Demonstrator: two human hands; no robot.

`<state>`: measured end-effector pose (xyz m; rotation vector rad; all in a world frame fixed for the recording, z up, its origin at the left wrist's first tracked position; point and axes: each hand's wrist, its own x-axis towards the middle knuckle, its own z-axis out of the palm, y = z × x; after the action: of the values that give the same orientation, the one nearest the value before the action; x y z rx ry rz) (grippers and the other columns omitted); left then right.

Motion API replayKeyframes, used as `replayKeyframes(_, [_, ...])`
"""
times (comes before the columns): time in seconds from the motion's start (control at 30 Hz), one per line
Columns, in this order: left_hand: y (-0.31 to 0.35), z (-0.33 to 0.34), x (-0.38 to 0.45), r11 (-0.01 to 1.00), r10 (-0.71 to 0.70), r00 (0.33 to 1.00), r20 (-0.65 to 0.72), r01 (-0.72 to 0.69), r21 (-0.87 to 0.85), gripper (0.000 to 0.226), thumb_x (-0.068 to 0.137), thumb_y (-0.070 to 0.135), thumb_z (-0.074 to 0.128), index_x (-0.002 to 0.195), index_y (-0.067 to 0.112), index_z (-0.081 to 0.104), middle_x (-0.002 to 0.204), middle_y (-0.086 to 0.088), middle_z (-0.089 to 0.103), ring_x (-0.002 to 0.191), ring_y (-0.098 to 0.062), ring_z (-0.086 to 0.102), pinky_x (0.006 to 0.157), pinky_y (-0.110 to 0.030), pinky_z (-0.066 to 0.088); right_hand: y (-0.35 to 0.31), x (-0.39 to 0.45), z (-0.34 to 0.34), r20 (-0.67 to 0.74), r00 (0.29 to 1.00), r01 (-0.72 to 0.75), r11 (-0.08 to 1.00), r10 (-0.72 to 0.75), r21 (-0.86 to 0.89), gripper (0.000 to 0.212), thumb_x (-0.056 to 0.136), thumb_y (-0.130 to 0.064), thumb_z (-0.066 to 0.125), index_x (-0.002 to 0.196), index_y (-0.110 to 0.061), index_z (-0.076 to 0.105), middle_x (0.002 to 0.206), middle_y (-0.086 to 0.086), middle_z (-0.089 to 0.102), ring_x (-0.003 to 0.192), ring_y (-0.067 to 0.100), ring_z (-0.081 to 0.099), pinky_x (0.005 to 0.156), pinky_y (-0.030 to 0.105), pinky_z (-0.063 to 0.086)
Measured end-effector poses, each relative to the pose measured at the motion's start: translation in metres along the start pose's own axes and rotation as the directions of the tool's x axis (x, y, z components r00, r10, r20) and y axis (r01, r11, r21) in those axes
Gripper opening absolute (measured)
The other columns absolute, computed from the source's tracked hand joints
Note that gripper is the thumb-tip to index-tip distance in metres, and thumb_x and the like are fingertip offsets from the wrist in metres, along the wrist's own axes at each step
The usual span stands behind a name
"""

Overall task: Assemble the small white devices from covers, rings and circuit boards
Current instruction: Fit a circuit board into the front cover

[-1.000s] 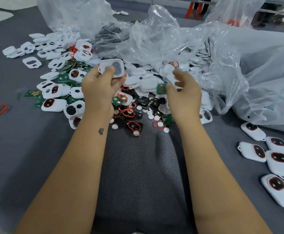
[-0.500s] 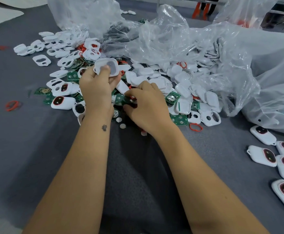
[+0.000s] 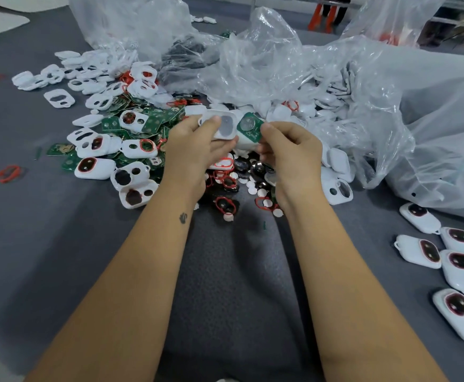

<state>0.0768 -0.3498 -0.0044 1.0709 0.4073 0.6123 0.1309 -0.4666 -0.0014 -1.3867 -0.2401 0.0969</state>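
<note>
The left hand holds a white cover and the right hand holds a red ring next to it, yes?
Not quite. In the head view the right hand pinches a green circuit board, not a red ring. The rest is right: the left hand holds the white cover, next to the board.

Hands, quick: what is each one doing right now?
Left hand: holding a white cover.
Right hand: pinching a green circuit board.

Soft even light, slight blur, wide-angle edges
</note>
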Motion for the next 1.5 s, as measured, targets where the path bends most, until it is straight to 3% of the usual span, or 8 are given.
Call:
replayKeyframes(0.13, [-0.001, 0.005, -0.004, 0.993, -0.077, 0.995, 0.063, 0.083, -0.089, 0.017, 0.099, 0.011, 0.049, 0.098, 0.0, 0.062, 0.083, -0.014, 0.075, 0.08, -0.03, 0.074, 0.066, -0.029, 0.06, -0.003, 0.0, -0.003, 0.041, 0.999, -0.027, 0.993, 0.022, 0.113, 0.016, 0.086, 0.002, 0.06, 0.075, -0.009, 0.064, 0.057, 0.001, 0.061, 0.049, 0.009, 0.058, 0.05, 0.02, 0.045])
replayKeyframes(0.3, [0.001, 0.007, -0.006, 0.98, -0.132, 0.982, 0.135, 0.15, -0.131, 0.027, 0.102, 0.021, 0.042, 0.098, 0.005, 0.064, 0.085, -0.014, 0.075, 0.079, -0.028, 0.074, 0.064, -0.028, 0.059, -0.006, -0.001, -0.004, 0.047, 0.999, 0.008, 1.0, -0.009, 0.025, 0.013, 0.088, 0.0, 0.06, 0.082, -0.007, 0.068, 0.073, 0.014, 0.064, 0.055, 0.014, 0.057, 0.053, 0.021, 0.045])
replayKeyframes(0.5, [0.002, 0.009, -0.008, 0.97, -0.193, 0.964, 0.183, 0.216, -0.11, 0.038, 0.106, 0.03, 0.033, 0.105, 0.005, 0.062, 0.088, -0.015, 0.075, 0.082, -0.029, 0.074, 0.067, -0.032, 0.06, -0.007, -0.003, -0.001, 0.055, 0.992, 0.12, 0.976, -0.112, -0.18, 0.021, 0.086, -0.006, 0.065, 0.074, -0.022, 0.071, 0.064, -0.002, 0.064, 0.061, 0.011, 0.056, 0.064, 0.028, 0.05])
replayKeyframes(0.73, [0.001, 0.011, -0.01, 0.974, -0.198, 0.961, 0.194, 0.215, -0.068, 0.04, 0.106, 0.032, 0.031, 0.104, 0.006, 0.062, 0.087, -0.014, 0.075, 0.08, -0.026, 0.074, 0.069, -0.033, 0.061, -0.006, -0.003, 0.0, 0.057, 0.983, 0.183, 0.943, -0.174, -0.279, 0.025, 0.085, -0.009, 0.066, 0.071, -0.029, 0.068, 0.061, -0.013, 0.064, 0.06, 0.003, 0.058, 0.063, 0.024, 0.051])
replayKeyframes(0.97, [-0.003, 0.01, -0.007, 0.978, -0.196, 0.962, 0.19, 0.205, -0.03, 0.036, 0.105, 0.03, 0.035, 0.1, 0.008, 0.063, 0.081, -0.01, 0.076, 0.076, -0.023, 0.074, 0.063, -0.03, 0.059, -0.003, -0.003, 0.002, 0.049, 0.979, 0.202, 0.931, -0.197, -0.305, 0.024, 0.086, -0.01, 0.066, 0.072, -0.03, 0.068, 0.06, -0.014, 0.063, 0.06, -0.001, 0.057, 0.063, 0.019, 0.048])
replayKeyframes(1.17, [-0.007, 0.006, -0.005, 0.994, -0.099, 0.966, 0.24, 0.086, 0.065, 0.025, 0.096, 0.006, 0.051, 0.083, 0.012, 0.072, 0.081, -0.007, 0.076, 0.077, -0.024, 0.074, 0.068, -0.029, 0.059, -0.001, -0.003, 0.003, -0.005, 0.983, 0.171, 0.929, -0.182, -0.327, 0.014, 0.086, -0.013, 0.068, 0.076, -0.022, 0.07, 0.066, -0.006, 0.066, 0.064, 0.007, 0.062, 0.064, 0.024, 0.051])
replayKeyframes(1.37, [-0.011, 0.005, -0.006, 0.989, -0.046, 0.957, 0.287, 0.003, 0.148, 0.017, 0.098, 0.005, 0.054, 0.104, 0.008, 0.069, 0.095, -0.006, 0.076, 0.085, -0.017, 0.074, 0.076, -0.024, 0.057, 0.001, -0.003, 0.004, -0.04, 0.98, 0.169, 0.917, -0.197, -0.362, 0.006, 0.084, -0.017, 0.071, 0.078, -0.02, 0.069, 0.061, -0.011, 0.061, 0.057, -0.001, 0.055, 0.058, 0.014, 0.044])
replayKeyframes(1.5, [-0.011, 0.005, -0.007, 0.992, -0.016, 0.959, 0.282, -0.02, 0.124, 0.018, 0.098, 0.003, 0.053, 0.109, 0.004, 0.067, 0.097, -0.006, 0.076, 0.089, -0.018, 0.073, 0.077, -0.024, 0.057, 0.002, -0.005, 0.004, -0.093, 0.964, 0.193, 0.894, -0.25, -0.403, 0.023, 0.08, -0.024, 0.074, 0.081, -0.031, 0.053, 0.068, -0.008, 0.053, 0.061, 0.002, 0.05, 0.061, 0.019, 0.043])
